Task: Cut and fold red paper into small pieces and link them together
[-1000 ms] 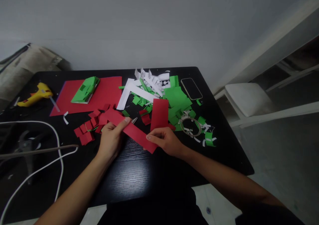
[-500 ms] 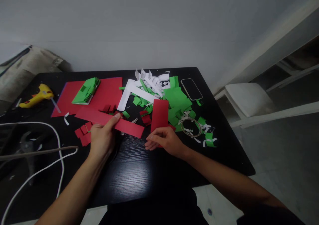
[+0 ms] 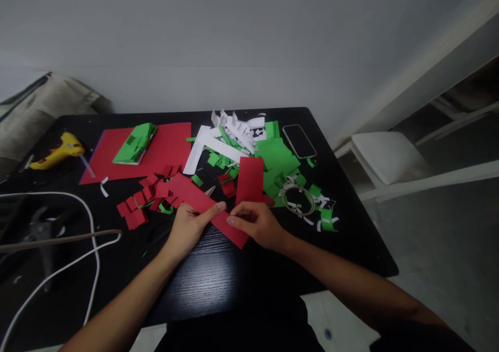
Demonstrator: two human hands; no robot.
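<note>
A long red paper strip (image 3: 195,193) slants across in front of me, its lower right end over the dark table. My left hand (image 3: 191,224) is closed on it, thumb on top and fingers underneath. Near the strip's right end, my right hand (image 3: 263,226) is curled, its thumb and fingertips pinching the edge. Just behind that hand lies a second red paper piece (image 3: 250,178). Small red paper pieces (image 3: 134,206) are piled to the left, a few green bits among them. The tips of scissors (image 3: 210,191) show behind the strip; the rest is hidden.
Behind lie white paper strips (image 3: 226,146), green paper (image 3: 277,154) and a phone (image 3: 299,140). A round hoop (image 3: 284,198) sits at right. On the left are a red sheet (image 3: 167,143) bearing a green paper stack (image 3: 136,143), a yellow glue gun (image 3: 60,152) and a white cable (image 3: 92,237).
My left hand has moved right and down with the red strip, which now tilts more steeply. My right hand's fingers have closed at its right end. More small red pieces are uncovered.
</note>
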